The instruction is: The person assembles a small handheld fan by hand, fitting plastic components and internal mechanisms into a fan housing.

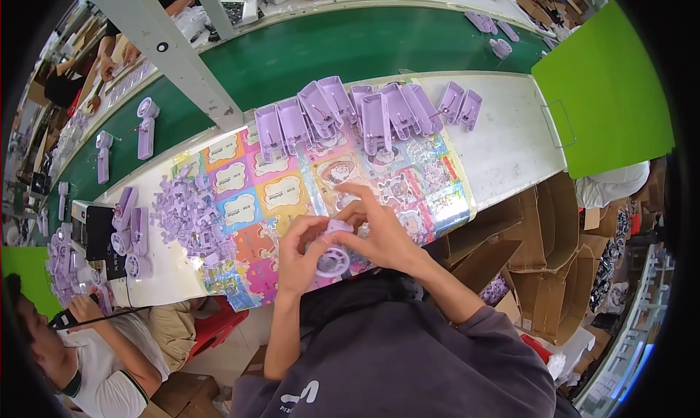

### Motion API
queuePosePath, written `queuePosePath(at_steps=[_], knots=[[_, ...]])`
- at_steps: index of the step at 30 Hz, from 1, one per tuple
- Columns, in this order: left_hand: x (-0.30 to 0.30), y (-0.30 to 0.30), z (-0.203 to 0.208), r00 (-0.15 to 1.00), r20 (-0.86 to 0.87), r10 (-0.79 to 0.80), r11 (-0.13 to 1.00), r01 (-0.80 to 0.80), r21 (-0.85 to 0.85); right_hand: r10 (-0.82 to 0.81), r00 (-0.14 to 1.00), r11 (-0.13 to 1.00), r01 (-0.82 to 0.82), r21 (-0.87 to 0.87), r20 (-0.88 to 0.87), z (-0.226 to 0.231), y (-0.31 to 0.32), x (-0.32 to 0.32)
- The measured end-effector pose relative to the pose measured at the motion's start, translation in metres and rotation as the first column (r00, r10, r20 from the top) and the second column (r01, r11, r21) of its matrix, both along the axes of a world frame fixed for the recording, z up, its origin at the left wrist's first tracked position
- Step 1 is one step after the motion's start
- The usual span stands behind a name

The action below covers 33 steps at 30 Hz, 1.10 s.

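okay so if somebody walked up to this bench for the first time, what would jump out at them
Probably both hands, left hand and right hand, closed around a lilac fan part over a bright cartoon mat. Behind it, a row of lilac shells lines the green conveyor belt, with a heap of small lilac pieces at the left.

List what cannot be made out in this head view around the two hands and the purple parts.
- Purple fan part: partly covered by left hand and right hand; its lower half is hidden.
- Heap of small purple pieces: too small to tell shapes.
- Colourful sheet: pictures blurred, near edge hidden by the hands.
- Row of purple housings: insides unclear.
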<state>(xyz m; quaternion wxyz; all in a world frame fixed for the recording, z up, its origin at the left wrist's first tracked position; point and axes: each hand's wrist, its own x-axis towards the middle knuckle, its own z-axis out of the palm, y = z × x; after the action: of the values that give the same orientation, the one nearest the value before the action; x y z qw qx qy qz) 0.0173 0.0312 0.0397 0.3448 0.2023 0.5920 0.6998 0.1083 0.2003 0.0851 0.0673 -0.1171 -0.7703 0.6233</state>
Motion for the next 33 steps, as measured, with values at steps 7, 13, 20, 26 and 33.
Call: queuePosePath(at_steps=[7,13,20,26,33], knots=[[0.016,0.014,-0.012,0.950,-0.012,0.313,0.949,-0.313,-0.033,-0.147,0.987,0.988,0.150,-0.038,0.067,-0.031,-0.010,-0.001],[0.015,0.009,-0.016,0.911,-0.196,0.363,0.930,-0.367,0.013,-0.092,0.989,0.970,0.115,-0.212,0.117,-0.017,-0.021,0.001],[0.014,0.004,-0.019,0.855,-0.374,0.360,0.930,-0.359,0.075,-0.022,0.997,0.963,0.041,-0.267,0.075,-0.022,-0.012,-0.002],[0.001,0.000,-0.034,0.947,-0.074,0.313,0.944,-0.301,0.134,0.037,0.995,0.963,-0.011,-0.269,0.092,-0.043,-0.009,-0.011],[-0.003,0.001,-0.032,0.952,0.003,0.308,0.947,-0.307,0.093,0.032,0.997,0.872,0.008,-0.490,0.074,-0.047,0.000,-0.021]])
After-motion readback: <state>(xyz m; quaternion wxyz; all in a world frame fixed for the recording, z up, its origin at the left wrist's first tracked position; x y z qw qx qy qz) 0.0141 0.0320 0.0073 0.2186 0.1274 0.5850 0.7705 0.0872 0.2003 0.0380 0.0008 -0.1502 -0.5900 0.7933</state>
